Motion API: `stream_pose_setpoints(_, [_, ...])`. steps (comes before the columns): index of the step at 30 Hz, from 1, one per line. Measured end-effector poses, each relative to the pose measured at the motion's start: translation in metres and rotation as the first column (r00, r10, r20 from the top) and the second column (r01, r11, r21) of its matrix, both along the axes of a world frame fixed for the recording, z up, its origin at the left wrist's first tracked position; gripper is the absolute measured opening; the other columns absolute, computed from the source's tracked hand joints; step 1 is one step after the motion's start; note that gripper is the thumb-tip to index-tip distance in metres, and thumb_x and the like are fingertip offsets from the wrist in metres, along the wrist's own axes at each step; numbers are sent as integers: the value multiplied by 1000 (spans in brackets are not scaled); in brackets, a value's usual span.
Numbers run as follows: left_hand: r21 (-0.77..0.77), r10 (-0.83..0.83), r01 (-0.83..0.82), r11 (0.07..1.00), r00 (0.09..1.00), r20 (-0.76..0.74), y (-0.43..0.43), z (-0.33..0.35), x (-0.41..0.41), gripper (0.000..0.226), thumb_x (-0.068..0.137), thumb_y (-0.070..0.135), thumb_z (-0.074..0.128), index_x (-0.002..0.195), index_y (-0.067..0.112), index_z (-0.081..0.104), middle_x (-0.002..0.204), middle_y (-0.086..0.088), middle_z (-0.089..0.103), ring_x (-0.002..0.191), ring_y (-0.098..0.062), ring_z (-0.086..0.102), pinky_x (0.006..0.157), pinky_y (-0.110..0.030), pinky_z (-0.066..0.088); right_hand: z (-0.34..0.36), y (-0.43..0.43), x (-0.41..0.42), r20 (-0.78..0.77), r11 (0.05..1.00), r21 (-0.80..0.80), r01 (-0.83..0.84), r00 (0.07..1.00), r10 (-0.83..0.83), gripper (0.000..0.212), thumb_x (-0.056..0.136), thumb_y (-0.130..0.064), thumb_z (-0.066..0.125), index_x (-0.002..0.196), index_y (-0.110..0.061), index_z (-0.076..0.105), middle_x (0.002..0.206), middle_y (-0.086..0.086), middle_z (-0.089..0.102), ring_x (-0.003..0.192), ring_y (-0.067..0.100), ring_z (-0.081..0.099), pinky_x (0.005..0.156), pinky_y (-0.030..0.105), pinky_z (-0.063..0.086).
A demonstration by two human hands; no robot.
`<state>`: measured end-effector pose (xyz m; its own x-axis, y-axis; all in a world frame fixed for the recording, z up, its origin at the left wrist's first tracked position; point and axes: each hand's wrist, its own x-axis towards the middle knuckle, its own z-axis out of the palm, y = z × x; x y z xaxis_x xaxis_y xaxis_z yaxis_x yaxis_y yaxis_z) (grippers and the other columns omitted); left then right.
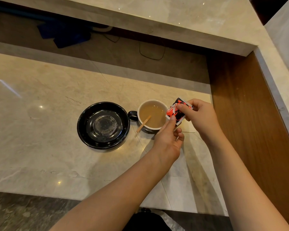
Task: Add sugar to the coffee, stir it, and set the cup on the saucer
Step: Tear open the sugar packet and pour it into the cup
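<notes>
A black cup (pixel 148 129) with a white inside stands on the marble counter, filled with light brown coffee (pixel 152 115). Its handle points left toward the black saucer (pixel 83 124). A wooden stir stick (pixel 143 123) leans in the cup over its near rim. Both hands hold a red, black and white sugar packet (pixel 178 112) just right of the cup's rim. My left hand (pixel 168 139) pinches the packet's lower left corner. My right hand (pixel 201 114) grips its upper right edge.
The beige marble counter (pixel 40 114) ends at a brown wooden side panel (pixel 250 114) on the right. Behind it runs a lower dark shelf with a blue cloth (pixel 63 34) and a black cable (pixel 150 52). A raised marble ledge (pixel 157 17) lies beyond.
</notes>
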<state>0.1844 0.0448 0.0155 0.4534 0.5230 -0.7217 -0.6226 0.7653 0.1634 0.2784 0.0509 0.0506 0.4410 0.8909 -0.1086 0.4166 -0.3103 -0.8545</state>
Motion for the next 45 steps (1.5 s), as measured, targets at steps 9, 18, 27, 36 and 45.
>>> stream_pose_setpoints(9, [-3, -2, 2, 1000, 1000, 5, 0, 2, 0, 10, 92, 18, 57, 87, 14, 64, 74, -1, 55, 56, -7, 42, 36, -11, 38, 2, 0, 3, -157, 999, 26, 18, 987, -13, 16, 79, -16, 69, 66, -8, 64, 56, 5, 55, 41, 0, 42, 42, 10, 36])
stream_pose_setpoints(18, [51, 8, -4, 999, 997, -76, -2, 5, -1, 9, 90, 16, 60, 98, 14, 65, 74, 1, 55, 55, -6, 41, 37, -12, 38, -2, -4, 5, -105, 999, 43, 3, 994, 2, 12, 81, -19, 67, 70, -14, 64, 66, 8, 61, 47, 3, 46, 48, 17, 40])
stream_pose_setpoints(27, [266, 24, 44, 963, 969, -245, -14, 0, -8, 7, 90, 10, 61, 85, 10, 65, 61, -1, 51, 50, -7, 44, 44, -14, 43, 2, -15, 22, -143, 988, -9, -156, 978, 153, 8, 82, -9, 65, 87, -15, 68, 81, 1, 70, 67, -1, 64, 57, 9, 49])
stream_pose_setpoints(36, [626, 107, 299, 720, 844, -525, -21, -14, -27, 9, 88, 14, 63, 91, 7, 69, 61, -1, 54, 48, 0, 49, 48, -11, 42, 12, -31, 37, 16, 949, -110, -296, 954, 299, 4, 83, -23, 65, 86, -21, 67, 81, 7, 67, 72, 9, 61, 63, 16, 47])
stream_pose_setpoints(45, [711, 134, 536, 455, 749, -649, -21, -25, -52, 15, 89, 12, 62, 87, 26, 69, 78, -4, 64, 61, -9, 57, 53, -17, 50, 1, -53, 32, -66, 971, -42, -236, 970, 233, 4, 80, -19, 69, 82, -17, 72, 68, 6, 65, 53, 8, 49, 48, 12, 41])
